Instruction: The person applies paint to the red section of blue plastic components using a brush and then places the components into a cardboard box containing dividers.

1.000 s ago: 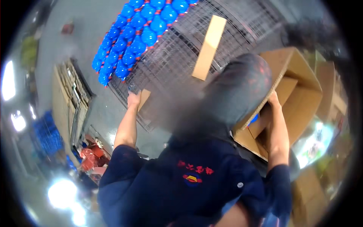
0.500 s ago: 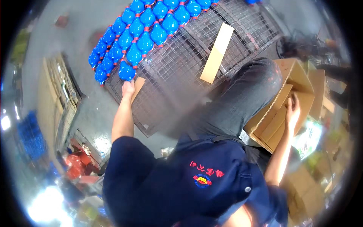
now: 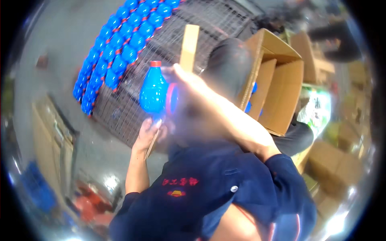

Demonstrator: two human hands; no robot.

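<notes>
A glossy blue bottle-shaped piece (image 3: pixel 153 92) with a red top stands upright in front of me. My left hand (image 3: pixel 146 134) is closed at its lower end, with a narrow cardboard strip (image 3: pixel 152 143) also in its grasp. Beside the piece, on its right, shows a blurred red ring (image 3: pixel 171 98) with blue inside, perhaps a second such piece. My right hand (image 3: pixel 180 75) reaches across by the upper part of the blue piece; its fingers are smeared by motion, so their grip is hidden.
Rows of blue bulb-shaped pieces (image 3: pixel 116 40) cover the far left of a wire-mesh rack (image 3: pixel 120 108). A cardboard strip (image 3: pixel 189 46) lies on the mesh. On the right, an open carton (image 3: pixel 287 92) has a divider and some blue pieces inside. Flattened cardboard (image 3: pixel 48 132) stands at left.
My left hand has drawn a blue piece off the row toward me, along with the cardboard strip. My right hand has left the carton and come across to the piece. Blue pieces now show in the carton.
</notes>
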